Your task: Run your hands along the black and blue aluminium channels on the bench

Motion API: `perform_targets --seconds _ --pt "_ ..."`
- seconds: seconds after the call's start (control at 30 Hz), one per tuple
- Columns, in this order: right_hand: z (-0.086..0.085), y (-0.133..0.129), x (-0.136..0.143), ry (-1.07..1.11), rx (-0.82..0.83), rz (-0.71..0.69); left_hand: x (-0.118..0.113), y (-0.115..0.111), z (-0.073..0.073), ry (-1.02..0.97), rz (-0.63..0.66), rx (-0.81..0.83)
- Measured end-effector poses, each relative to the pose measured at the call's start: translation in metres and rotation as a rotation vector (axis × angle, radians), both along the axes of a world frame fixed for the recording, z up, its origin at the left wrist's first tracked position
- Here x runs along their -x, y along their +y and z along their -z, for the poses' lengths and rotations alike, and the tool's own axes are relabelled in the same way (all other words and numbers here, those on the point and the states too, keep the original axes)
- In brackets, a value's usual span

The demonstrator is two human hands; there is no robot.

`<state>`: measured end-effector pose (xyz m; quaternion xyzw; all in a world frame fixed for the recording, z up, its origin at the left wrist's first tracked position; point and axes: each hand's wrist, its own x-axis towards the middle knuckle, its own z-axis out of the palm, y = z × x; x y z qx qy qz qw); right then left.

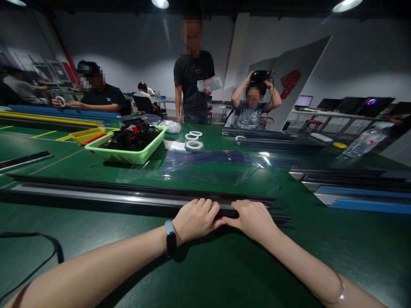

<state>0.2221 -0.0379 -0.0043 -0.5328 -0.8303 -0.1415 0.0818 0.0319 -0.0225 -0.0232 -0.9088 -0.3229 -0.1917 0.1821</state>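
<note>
Fingers curled close together over the top and thumbs meeting, or nearly so, at the near edge, a person's left hand point(196, 219) and right hand point(253, 219) pinch a bundle of long dark strips point(93, 200) just below the centre of the frame. The bundle lies on a green table point(353, 248), stretching from the left edge to right of centre. By their look, the strips should prove stiff, fairly light for their length and smooth enough to slide against one another; with both hands toward the right end, a wider grip would likely balance them better. Just beyond lies transparent film point(205, 164). A light-green basket point(143, 157) sits upper left of centre, white rings point(194, 148) near it; blue strips point(372, 205) occupy the right. At upper centre, a standing person point(192, 72) holds a packet point(208, 85).
</note>
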Motion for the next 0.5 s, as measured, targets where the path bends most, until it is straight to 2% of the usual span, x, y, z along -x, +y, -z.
perform_targets --seconds 0.23,0.5 --pt "-0.0061 -0.0007 0.0005 -0.011 -0.025 0.065 0.0049 -0.0010 0.0020 -0.045 -0.156 -0.010" --pt "0.0012 0.0022 -0.0016 -0.021 0.013 0.077 0.0016 -0.0031 -0.0066 -0.016 0.018 -0.010"
